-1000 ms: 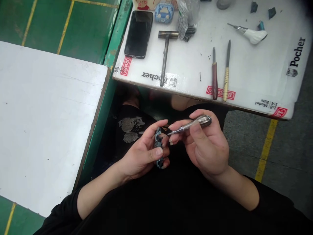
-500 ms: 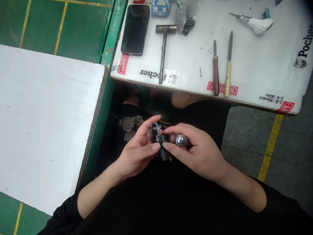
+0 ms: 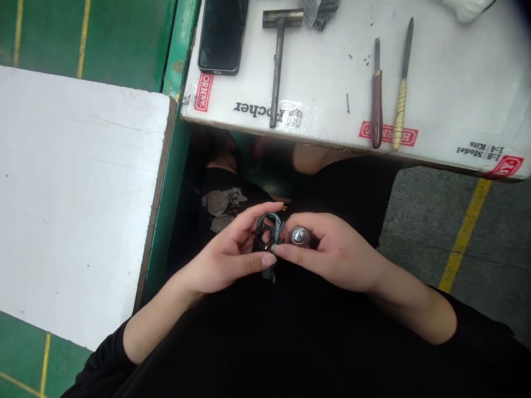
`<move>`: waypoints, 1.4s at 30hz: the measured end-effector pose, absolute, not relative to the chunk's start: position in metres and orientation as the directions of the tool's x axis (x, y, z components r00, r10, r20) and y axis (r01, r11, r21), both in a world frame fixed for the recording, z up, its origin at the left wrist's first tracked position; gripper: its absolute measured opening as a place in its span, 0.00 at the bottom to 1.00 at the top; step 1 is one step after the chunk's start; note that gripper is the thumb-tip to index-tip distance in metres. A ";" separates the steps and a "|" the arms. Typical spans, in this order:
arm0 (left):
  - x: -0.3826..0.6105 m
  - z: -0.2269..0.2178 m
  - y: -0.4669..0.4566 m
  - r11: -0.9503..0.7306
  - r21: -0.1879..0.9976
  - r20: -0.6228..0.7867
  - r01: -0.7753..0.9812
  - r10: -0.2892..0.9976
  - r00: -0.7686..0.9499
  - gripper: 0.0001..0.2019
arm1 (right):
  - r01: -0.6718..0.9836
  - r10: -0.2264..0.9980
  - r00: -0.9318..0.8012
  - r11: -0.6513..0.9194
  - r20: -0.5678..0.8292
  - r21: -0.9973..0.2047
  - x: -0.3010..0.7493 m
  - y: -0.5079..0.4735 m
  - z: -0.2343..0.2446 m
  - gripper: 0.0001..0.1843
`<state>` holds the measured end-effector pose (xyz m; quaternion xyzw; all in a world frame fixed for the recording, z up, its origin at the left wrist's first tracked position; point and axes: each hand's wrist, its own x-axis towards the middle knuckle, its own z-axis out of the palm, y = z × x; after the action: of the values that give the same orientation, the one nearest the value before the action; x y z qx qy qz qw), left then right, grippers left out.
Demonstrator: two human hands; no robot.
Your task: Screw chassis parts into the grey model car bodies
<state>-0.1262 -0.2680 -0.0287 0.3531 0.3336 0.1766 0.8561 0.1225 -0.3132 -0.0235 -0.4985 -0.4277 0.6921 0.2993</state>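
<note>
Over my lap, my left hand (image 3: 230,255) is closed around a small grey-blue plastic part (image 3: 269,231), thumb and fingers pinching it. My right hand (image 3: 332,251) is closed on a metal-handled tool (image 3: 299,236); its rounded silver end points up at the camera and its tip is hidden against the part. The fingertips of both hands touch at the part.
A white "Pocher" box lid (image 3: 440,83) serves as a tabletop ahead, with a phone (image 3: 222,36), a T-shaped metal tool (image 3: 277,61) and two slim hand tools (image 3: 388,88) on it. A white board (image 3: 74,188) lies on the left over a green bench.
My right hand turned the tool from lying sideways to standing end-on at the part. The view tilted, so the box lid's far items slid out of the top.
</note>
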 end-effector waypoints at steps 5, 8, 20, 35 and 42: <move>-0.128 -0.026 -0.262 0.716 0.698 -0.474 -0.024 0.486 0.734 0.45 | -0.170 0.809 -0.334 -0.556 -0.483 -0.814 0.123 -0.312 -0.035 0.21; -0.125 -0.029 -0.266 0.762 0.644 -0.487 -0.070 0.478 0.731 0.44 | -0.248 0.808 -0.331 -0.572 -0.487 -0.782 0.124 -0.311 -0.040 0.20; -0.039 -0.033 -0.179 0.280 0.959 -0.272 0.036 0.882 0.384 0.22 | -0.315 0.904 0.234 -0.279 -0.359 -0.907 0.148 -0.301 -0.039 0.20; 0.063 -0.035 -0.084 -0.553 0.442 0.154 0.706 0.822 0.548 0.23 | 0.248 0.853 0.521 -0.121 0.027 -0.961 0.161 -0.325 -0.025 0.06; -0.023 -0.002 -0.173 -0.570 0.781 0.347 0.257 0.737 0.580 0.05 | 0.497 0.839 0.346 0.216 0.421 -0.840 0.151 -0.324 -0.007 0.13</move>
<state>-0.0229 -0.1727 -0.0015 0.8171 0.3040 0.3425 0.3502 0.1509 -0.3235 -0.0065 -0.6065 -0.5507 0.1547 0.5522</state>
